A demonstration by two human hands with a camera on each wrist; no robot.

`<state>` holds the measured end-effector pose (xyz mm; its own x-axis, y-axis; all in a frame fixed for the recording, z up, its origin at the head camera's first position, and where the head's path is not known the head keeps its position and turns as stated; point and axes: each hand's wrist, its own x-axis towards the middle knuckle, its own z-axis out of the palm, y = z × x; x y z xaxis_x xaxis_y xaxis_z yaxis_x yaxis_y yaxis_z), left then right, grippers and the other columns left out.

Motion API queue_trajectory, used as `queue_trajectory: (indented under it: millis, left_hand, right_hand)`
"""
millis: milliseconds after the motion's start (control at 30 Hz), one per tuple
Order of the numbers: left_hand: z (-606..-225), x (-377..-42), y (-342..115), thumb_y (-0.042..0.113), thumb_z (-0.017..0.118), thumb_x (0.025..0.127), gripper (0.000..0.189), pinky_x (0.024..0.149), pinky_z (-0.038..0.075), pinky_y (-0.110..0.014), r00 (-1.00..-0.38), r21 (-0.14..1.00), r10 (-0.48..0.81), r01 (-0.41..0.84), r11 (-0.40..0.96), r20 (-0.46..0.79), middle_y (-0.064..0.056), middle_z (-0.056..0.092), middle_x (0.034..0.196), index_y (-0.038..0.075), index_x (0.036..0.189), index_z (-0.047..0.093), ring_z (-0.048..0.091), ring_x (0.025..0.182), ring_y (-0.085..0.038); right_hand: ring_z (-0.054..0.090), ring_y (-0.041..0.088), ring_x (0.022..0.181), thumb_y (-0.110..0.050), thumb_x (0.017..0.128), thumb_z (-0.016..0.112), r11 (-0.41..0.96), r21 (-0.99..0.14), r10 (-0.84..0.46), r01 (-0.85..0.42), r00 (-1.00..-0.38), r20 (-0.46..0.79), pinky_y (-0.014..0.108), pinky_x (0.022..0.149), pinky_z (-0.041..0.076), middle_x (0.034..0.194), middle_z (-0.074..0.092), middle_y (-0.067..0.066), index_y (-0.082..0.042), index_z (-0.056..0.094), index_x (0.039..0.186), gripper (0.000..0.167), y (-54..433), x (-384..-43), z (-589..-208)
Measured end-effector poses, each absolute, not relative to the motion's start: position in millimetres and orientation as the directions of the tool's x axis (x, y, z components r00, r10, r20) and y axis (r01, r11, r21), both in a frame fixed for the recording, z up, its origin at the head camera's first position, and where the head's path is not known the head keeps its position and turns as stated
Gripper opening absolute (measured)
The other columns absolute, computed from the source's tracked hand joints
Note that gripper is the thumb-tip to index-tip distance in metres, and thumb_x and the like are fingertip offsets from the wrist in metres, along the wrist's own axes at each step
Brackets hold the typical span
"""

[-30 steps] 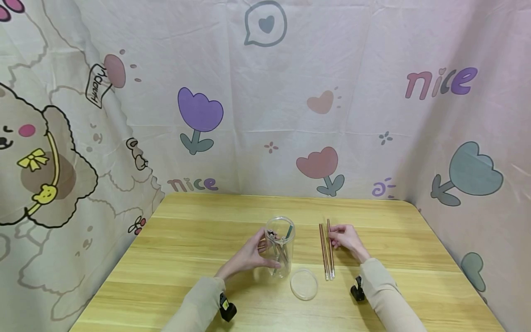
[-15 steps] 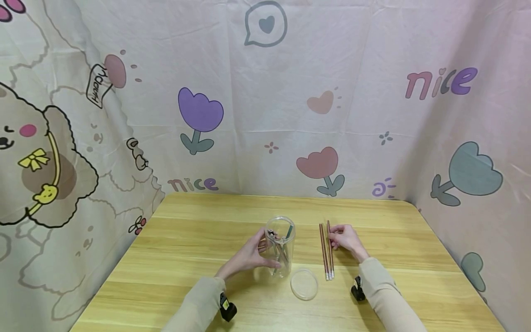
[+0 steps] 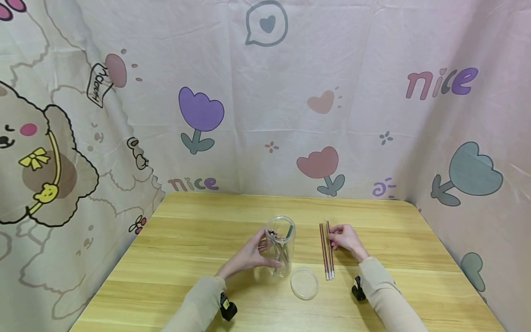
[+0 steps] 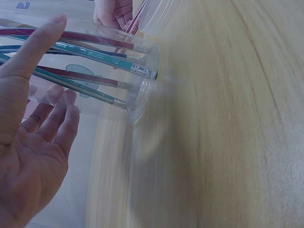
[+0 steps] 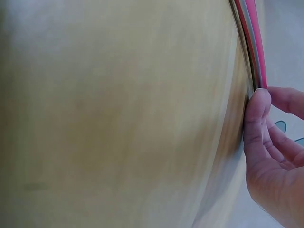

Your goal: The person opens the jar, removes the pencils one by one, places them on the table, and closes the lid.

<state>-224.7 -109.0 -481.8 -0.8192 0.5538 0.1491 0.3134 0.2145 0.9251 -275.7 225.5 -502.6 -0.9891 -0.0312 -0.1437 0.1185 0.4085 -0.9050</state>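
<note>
My left hand is wrapped around a clear plastic jar standing upright on the table, thumb on the near side and fingers on the far side. Inside the jar lean several pencils, some red and some teal, as the left wrist view shows. To the right of it, a few red-brown pencils lie side by side on the table, pointing away from me. My right hand pinches the rightmost pencil between thumb and fingers near its far end. In the right wrist view, the thumb presses on the pencils' side.
A round clear lid lies flat between the jar and the loose pencils, nearer to me. The wood-grain table ends at a printed cloth backdrop. Another patterned cloth hangs along the left side.
The rightmost pencil has shifted slightly left and toward me, closer against the other loose pencils, with my right hand on it. My left hand and the jar have stayed in place.
</note>
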Motion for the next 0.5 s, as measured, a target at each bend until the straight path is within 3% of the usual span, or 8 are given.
queue_trajectory:
  millis: [267, 500]
  left_hand:
    - [-483.5, -225.9, -108.1, 0.013, 0.089, 0.074, 0.089, 0.117, 0.045, -0.048, -0.817, 0.920, 0.554, 0.325, 0.217, 0.158, -0.018, 0.056, 0.143, 0.001, 0.145, 0.037, 0.052, 0.136, -0.042]
    - [-483.1, -225.5, -108.3, 0.012, 0.089, 0.074, 0.088, 0.118, 0.044, -0.048, -0.816, 0.922, 0.556, 0.324, 0.211, 0.160, -0.018, 0.056, 0.142, 0.001, 0.145, 0.038, 0.052, 0.136, -0.042]
  right_hand:
    - [0.060, 0.010, 0.053, 0.001, 0.088, 0.069, 0.427, -0.899, -0.021, 0.102, -0.992, -0.122, 0.022, 0.050, 0.058, 0.072, 0.067, 0.009, 0.017, 0.063, 0.107, 0.026, 226.1, -277.0, -506.0]
    - [0.061, 0.010, 0.053, 0.001, 0.088, 0.070, 0.417, -0.903, -0.028, 0.098, -0.992, -0.120, 0.023, 0.050, 0.059, 0.075, 0.069, 0.013, 0.017, 0.062, 0.108, 0.027, 226.6, -275.4, -505.1]
